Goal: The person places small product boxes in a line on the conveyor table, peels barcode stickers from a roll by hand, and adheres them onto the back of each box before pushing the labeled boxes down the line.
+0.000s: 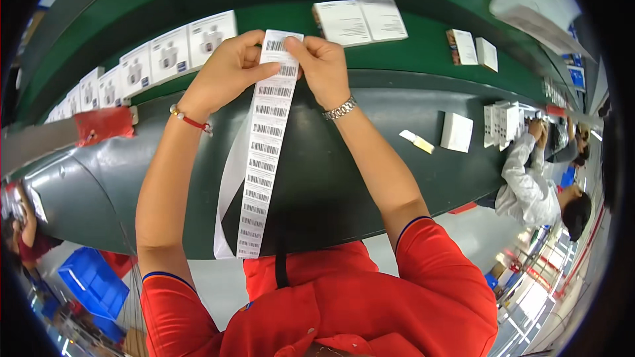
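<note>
A long white strip of barcode labels (263, 149) hangs down from both hands over the dark work surface, its lower end looping back near the table's front edge. My left hand (228, 66) pinches the strip's left side near the top, thumb laid across a label. From the other side my right hand (322, 69) grips the top end between thumb and fingers. Just beyond the hands, a pair of white boxes (360, 21) lies on the green conveyor belt. To the left of my left hand stretches a row of white boxes with a product picture (169, 55).
Two small boxes (465, 47) sit on the belt (417, 59) at right. On the table (344, 185) are a white box (456, 132) and a small white-and-yellow piece (418, 141). A co-worker (529, 172) works at far right. A red-covered bar (102, 125) juts in from the left.
</note>
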`<action>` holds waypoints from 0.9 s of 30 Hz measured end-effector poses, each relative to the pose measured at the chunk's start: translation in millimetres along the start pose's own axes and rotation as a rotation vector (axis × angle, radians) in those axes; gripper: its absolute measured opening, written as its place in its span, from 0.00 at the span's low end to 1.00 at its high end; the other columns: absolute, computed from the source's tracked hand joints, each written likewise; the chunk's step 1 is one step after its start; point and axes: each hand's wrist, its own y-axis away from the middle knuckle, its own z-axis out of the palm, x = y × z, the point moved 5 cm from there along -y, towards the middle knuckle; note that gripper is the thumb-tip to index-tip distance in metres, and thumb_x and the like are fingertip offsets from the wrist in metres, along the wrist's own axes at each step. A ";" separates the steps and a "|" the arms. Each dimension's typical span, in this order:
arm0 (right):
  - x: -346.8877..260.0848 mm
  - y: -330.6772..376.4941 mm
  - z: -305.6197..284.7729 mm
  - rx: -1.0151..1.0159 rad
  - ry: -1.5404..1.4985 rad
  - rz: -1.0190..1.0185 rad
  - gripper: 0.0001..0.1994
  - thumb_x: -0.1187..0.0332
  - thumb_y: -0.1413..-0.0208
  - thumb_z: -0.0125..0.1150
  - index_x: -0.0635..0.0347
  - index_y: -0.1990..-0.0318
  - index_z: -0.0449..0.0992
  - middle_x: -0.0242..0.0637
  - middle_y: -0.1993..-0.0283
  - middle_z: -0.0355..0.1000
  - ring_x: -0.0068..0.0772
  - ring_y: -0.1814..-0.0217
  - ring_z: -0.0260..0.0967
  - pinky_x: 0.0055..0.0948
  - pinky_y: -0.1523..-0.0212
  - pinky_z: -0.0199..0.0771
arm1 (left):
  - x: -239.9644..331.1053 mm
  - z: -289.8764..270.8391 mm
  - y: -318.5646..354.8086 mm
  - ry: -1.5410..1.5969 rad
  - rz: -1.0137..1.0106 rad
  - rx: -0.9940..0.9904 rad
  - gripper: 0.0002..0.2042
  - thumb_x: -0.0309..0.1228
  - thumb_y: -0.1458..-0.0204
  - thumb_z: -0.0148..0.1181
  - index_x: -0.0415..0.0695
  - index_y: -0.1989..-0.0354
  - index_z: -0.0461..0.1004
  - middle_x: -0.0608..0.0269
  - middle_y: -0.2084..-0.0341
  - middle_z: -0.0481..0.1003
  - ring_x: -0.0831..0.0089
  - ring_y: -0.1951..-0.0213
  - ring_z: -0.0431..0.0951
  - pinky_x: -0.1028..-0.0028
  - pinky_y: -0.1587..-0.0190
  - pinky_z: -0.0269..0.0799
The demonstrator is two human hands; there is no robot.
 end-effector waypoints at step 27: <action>-0.6 -77.4 -89.8 0.417 1.368 -0.611 0.11 0.58 0.53 0.63 0.56 0.72 0.78 0.41 0.68 0.71 0.43 0.65 0.69 0.40 0.64 0.67 | -35.5 55.8 -70.2 -0.807 0.247 0.206 0.13 0.33 0.52 0.58 0.36 0.80 0.67 0.60 0.50 0.71 0.57 0.77 0.70 0.66 0.71 0.67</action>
